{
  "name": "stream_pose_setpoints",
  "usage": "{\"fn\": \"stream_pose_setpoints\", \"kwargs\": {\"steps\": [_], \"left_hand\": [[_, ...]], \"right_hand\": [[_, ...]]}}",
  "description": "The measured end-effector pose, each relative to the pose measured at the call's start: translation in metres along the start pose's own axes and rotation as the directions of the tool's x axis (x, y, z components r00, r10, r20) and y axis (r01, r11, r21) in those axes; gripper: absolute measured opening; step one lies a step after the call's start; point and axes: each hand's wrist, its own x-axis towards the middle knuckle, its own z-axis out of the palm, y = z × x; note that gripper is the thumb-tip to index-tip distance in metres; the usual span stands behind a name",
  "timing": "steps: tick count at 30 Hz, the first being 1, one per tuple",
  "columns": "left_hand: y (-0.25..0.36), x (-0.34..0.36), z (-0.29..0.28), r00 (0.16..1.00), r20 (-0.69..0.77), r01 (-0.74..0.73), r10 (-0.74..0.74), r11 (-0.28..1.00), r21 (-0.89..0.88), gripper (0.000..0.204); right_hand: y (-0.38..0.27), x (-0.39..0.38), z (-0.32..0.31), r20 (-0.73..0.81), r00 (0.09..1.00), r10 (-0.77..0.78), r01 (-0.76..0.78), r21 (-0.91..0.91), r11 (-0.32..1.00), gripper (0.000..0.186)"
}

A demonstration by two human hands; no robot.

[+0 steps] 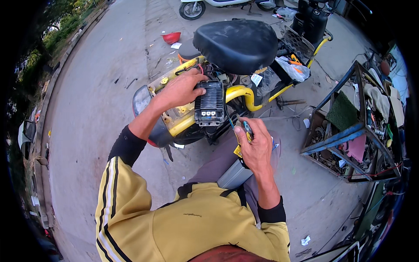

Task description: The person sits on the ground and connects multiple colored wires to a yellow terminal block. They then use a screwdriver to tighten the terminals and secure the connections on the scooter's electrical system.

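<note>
My left hand grips the upper left edge of a black finned motor controller, its thumb resting on the fins. Three pale terminals show at the controller's near end. The controller sits in the open body of a yellow electric scooter, below its black seat. My right hand is closed round a small hand tool with a teal and black handle; its exact kind is mostly hidden by the fingers. Thin wires run between its fingertips and the controller. A silver-grey finned box lies against my lap, below the right hand.
A rusty blue metal frame cart full of parts and rags stands at the right. Beyond the seat, a black basket holds a plastic bag and orange-handled tools. A red bowl and loose wrenches lie on the concrete. Another scooter stands behind.
</note>
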Motion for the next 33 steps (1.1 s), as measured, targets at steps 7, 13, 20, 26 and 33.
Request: {"fn": "stream_pose_setpoints", "kwargs": {"steps": [7,13,20,26,33], "left_hand": [[-0.02,0.038,0.0,0.957,0.146,-0.27,0.252,0.955,0.12,0.035],[-0.02,0.044,-0.008,0.902,0.268,-0.343,0.339,0.939,-0.034,0.054],[-0.027,0.043,-0.028,0.77,0.378,-0.619,0.514,0.748,0.242,0.072],[-0.015,0.057,-0.024,0.712,0.416,-0.7,0.566,0.619,0.356,0.071],[-0.017,0.059,-0.019,0.709,0.471,-0.679,0.525,0.689,0.254,0.082]], "right_hand": [[-0.024,0.038,0.067,0.102,0.995,-0.011,0.045,-0.338,0.94,0.089],[-0.016,0.036,0.075,0.128,0.992,0.016,0.033,-0.369,0.929,0.106],[0.0,0.033,0.073,0.177,0.976,-0.124,0.181,-0.353,0.918,0.089],[-0.001,0.033,0.07,0.215,0.963,-0.16,0.237,-0.405,0.883,0.085],[-0.039,0.053,0.094,0.146,0.986,0.083,0.005,-0.523,0.853,0.105]]}}
